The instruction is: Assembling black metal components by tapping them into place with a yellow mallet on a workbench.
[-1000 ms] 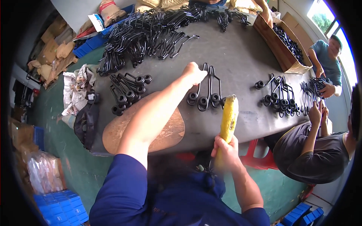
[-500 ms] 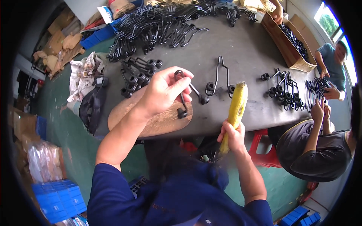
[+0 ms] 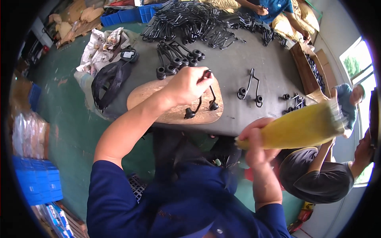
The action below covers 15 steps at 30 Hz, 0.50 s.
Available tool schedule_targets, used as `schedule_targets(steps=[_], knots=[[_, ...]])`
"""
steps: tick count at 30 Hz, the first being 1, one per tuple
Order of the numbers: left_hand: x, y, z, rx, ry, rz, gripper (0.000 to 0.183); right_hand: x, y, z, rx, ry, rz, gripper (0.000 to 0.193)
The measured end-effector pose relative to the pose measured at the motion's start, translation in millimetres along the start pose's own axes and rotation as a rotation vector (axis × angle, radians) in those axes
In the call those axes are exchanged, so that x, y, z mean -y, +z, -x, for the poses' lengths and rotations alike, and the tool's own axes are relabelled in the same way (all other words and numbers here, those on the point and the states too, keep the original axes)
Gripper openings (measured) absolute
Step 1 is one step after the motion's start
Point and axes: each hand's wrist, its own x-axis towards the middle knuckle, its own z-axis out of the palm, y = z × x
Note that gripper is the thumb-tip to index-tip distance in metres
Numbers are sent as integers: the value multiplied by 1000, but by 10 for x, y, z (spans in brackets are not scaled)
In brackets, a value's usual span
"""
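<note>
My left hand (image 3: 189, 84) is closed round the bend of a black bent metal rod (image 3: 213, 92). Its two legs hang down, each with a black rubber bushing at the end, against a wooden board (image 3: 145, 95). Raised on the right, my right hand (image 3: 258, 143) grips a thick yellow club (image 3: 297, 126) by its narrow end; the club is tilted, its blunt, worn end pointing right, blurred by motion. Between the hands, on the dark table, lies another bent rod (image 3: 258, 84) with bushings. Beyond the board rests a group of bushed rods (image 3: 178, 59).
A large heap of black rods (image 3: 194, 23) covers the table's far side. A cardboard box (image 3: 299, 59) of black parts stands far right. Two co-workers sit at the right, one in a dark shirt (image 3: 317, 174); another in blue (image 3: 274, 10) is at the back. A black bag (image 3: 111, 85) lies left.
My right hand has lifted the yellow club and swung it from upright to leaning right. My left hand has lowered the rod's bushings onto or over the board. The whole view has shifted.
</note>
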Motion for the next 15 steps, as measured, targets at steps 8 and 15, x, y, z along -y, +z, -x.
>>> schedule_targets(steps=[8, 15], knots=[[48, -48, -70, 17, 71, -81, 20, -94, 233, 521, 385, 1100, -242, 18], [148, -121, -255, 17, 97, -132, 21, -53, 432, 592, 371, 325, -84, 6]])
